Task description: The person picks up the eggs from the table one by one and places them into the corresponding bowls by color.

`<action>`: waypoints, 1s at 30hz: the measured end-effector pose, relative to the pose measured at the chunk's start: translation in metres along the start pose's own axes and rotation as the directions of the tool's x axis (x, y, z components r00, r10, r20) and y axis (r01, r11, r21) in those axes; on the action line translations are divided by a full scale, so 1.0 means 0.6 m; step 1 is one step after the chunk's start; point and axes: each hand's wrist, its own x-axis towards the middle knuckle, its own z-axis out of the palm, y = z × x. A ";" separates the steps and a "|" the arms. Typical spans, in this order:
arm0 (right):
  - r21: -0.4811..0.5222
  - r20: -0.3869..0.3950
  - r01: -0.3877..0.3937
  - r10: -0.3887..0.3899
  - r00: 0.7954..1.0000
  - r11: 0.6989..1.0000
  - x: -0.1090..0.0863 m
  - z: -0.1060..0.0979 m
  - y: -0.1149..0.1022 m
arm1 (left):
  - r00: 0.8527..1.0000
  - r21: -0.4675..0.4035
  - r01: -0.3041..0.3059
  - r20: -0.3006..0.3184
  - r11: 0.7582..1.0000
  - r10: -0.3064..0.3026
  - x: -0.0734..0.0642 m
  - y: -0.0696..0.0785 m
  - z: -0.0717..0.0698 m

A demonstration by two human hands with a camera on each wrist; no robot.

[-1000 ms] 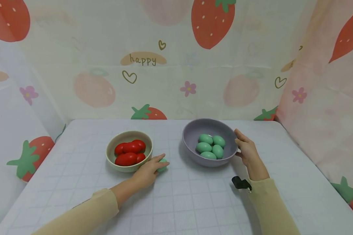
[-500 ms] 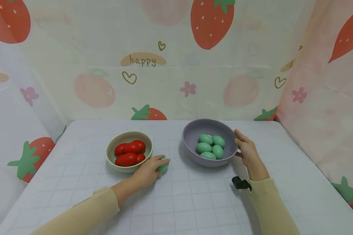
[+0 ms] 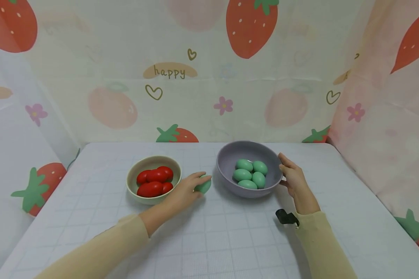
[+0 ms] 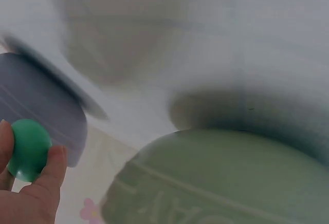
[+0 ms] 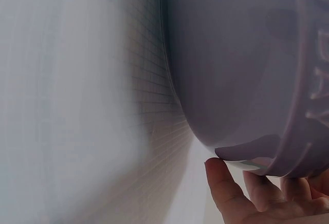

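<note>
In the head view my left hand (image 3: pixel 186 192) pinches a green egg (image 3: pixel 203 185) above the table, between the two bowls. The left wrist view shows this egg (image 4: pixel 30 149) between the fingertips. Several green eggs (image 3: pixel 242 174) lie inside the purple bowl (image 3: pixel 227 159) on the right. My right hand (image 3: pixel 298 186) holds that bowl at its right side, near the rim. From the right wrist, fingers (image 5: pixel 223 188) are seen against the bowl's outer wall (image 5: pixel 231 70). Red egg-shaped pieces (image 3: pixel 150 189) fill the pale green bowl (image 3: pixel 135 193) on the left, partly behind my left hand.
The table (image 3: pixel 209 240) has a white cloth with a faint grid. A printed strawberry curtain (image 3: pixel 209 104) stands along its back edge, with more hangings on both sides. A small black device (image 3: pixel 286 217) sits at the right cuff.
The left hand has drawn its fingers round the green egg beside the pale bowl, then moved it up and right toward the purple bowl. The right hand and both bowls stay put.
</note>
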 end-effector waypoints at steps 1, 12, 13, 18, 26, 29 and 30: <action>-0.001 0.000 -0.001 0.001 1.000 1.000 0.000 0.000 0.000 | 1.000 -0.011 0.005 -0.003 1.000 -0.005 0.004 0.005 -0.001; -0.006 -0.001 0.003 -0.003 1.000 1.000 -0.001 -0.001 0.000 | 1.000 -0.188 -0.020 -0.025 0.982 0.016 0.047 0.052 0.011; -0.008 -0.001 0.004 -0.004 1.000 1.000 0.000 -0.001 0.001 | 0.999 -0.198 -0.023 -0.027 0.980 0.018 0.051 0.055 0.013; -0.007 -0.007 0.005 -0.005 1.000 1.000 -0.001 -0.001 0.000 | 1.000 -0.256 -0.020 -0.012 0.967 0.017 0.077 0.067 0.024; -0.009 -0.007 0.007 -0.007 1.000 1.000 0.002 -0.002 0.002 | 0.999 -0.343 0.011 0.039 0.939 0.003 0.123 0.088 0.050; -0.013 -0.002 0.007 -0.007 1.000 1.000 0.001 -0.001 0.001 | 0.998 -0.319 0.046 0.057 0.947 -0.029 0.135 0.094 0.060; -0.011 -0.003 0.007 -0.007 1.000 1.000 0.000 -0.001 0.001 | 0.997 -0.302 0.060 0.064 0.951 -0.043 0.139 0.096 0.063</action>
